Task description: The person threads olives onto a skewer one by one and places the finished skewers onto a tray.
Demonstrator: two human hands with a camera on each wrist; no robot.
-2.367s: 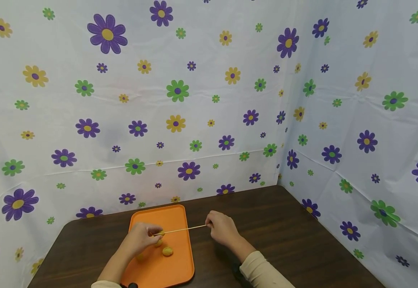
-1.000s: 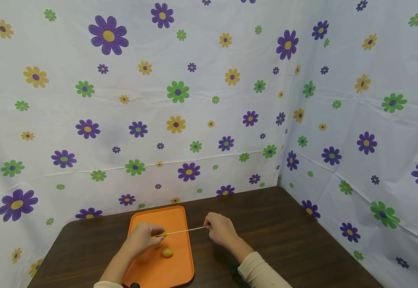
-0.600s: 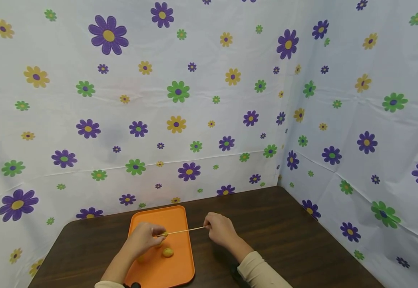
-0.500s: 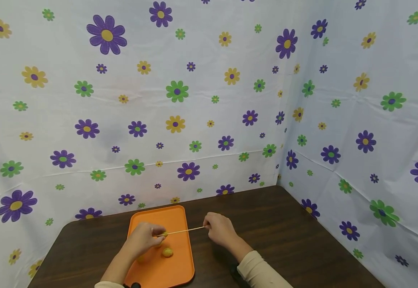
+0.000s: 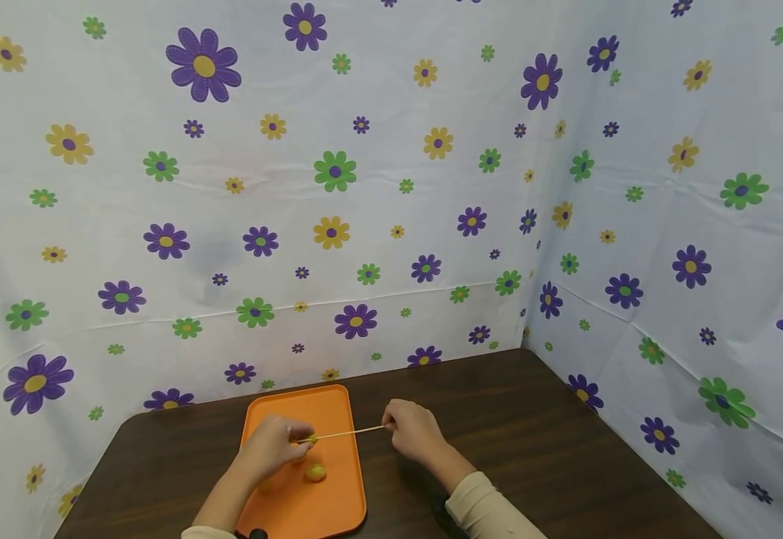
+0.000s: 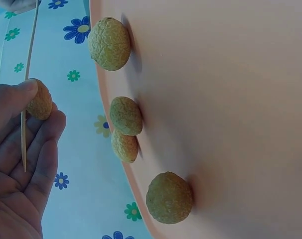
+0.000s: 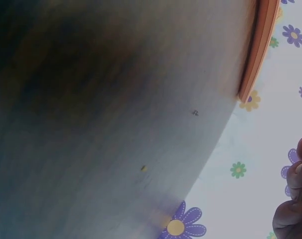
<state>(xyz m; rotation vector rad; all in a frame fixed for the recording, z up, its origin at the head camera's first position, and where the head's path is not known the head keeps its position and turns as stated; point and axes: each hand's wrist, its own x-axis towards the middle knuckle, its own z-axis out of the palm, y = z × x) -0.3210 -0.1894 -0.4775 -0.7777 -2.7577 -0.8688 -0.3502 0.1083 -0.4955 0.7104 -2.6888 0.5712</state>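
Observation:
My left hand (image 5: 266, 448), over the orange tray (image 5: 337, 509), pinches a small wrinkled yellow-brown oval piece (image 6: 40, 101) between thumb and fingers. A thin wooden skewer (image 5: 351, 432) passes at that thumb, its pointed end (image 6: 24, 162) lying over the palm. I cannot tell whether the skewer pierces the piece or runs beside it. To the right, above the table, my right hand (image 5: 415, 429) grips the skewer's other end with curled fingers. Several similar wrinkled yellowish pieces (image 6: 108, 44) lie on the tray; the left hand partly hides some from the head view.
The tray stands on a dark wooden table (image 5: 486, 419), left of the right hand. White flowered sheeting (image 5: 391, 187) hangs behind the table and along its right side. A dark object (image 5: 447, 516) shows under the right forearm.
Compared with 2.4 s ago, my left hand has shifted slightly right, and the stretch of skewer showing between the hands is a little shorter. Otherwise the hands have hardly moved.

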